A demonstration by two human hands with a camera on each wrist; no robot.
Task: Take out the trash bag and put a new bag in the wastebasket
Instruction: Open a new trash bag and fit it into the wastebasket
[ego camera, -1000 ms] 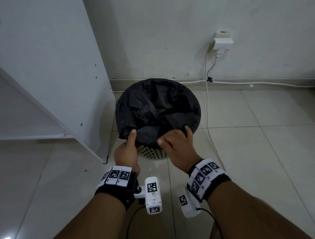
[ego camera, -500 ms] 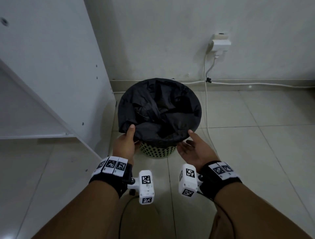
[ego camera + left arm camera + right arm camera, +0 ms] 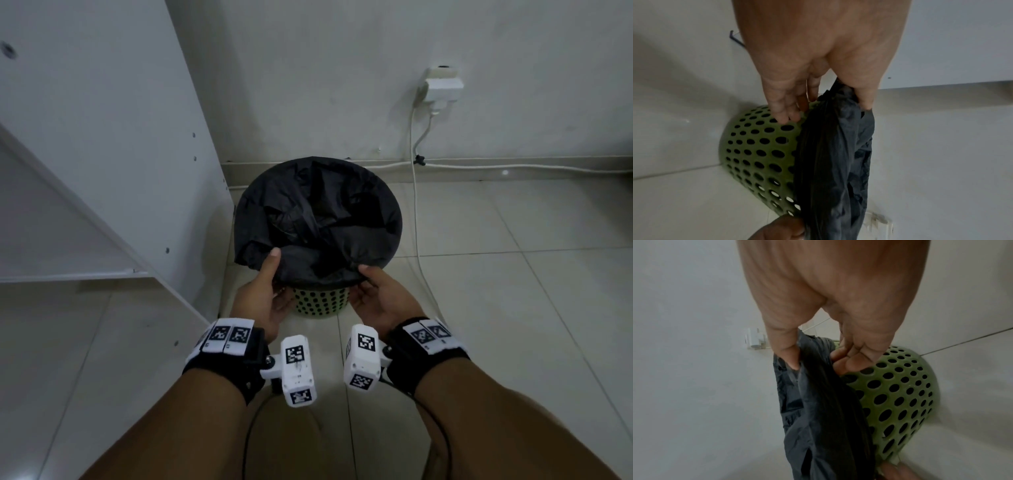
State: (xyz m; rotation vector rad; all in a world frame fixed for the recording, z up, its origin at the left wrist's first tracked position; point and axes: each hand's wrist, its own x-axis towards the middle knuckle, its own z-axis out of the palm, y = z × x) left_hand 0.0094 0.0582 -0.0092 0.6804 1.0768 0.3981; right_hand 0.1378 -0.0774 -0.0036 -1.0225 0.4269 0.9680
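A green perforated wastebasket (image 3: 320, 303) stands on the floor by the wall, lined with a black trash bag (image 3: 318, 216) folded over its rim. My left hand (image 3: 263, 294) pinches the bag's near-left edge, thumb on top and fingers underneath. In the left wrist view the left hand (image 3: 818, 100) holds the bag (image 3: 834, 162) against the basket (image 3: 756, 154). My right hand (image 3: 371, 294) pinches the near-right edge the same way. From the right wrist, the right hand (image 3: 818, 360) is seen with its thumb on the bag (image 3: 818, 410) and fingers beneath it, beside the basket (image 3: 900, 394).
A white cabinet panel (image 3: 102, 137) stands close on the left of the basket. A wall socket with a plug (image 3: 442, 89) and a white cable (image 3: 416, 205) run down the wall and along the floor to the right. Tiled floor (image 3: 513, 308) lies open on the right.
My right hand has turned palm-up and shifted right along the rim, then taken hold of the bag's edge. My left hand has kept its grip on the left edge.
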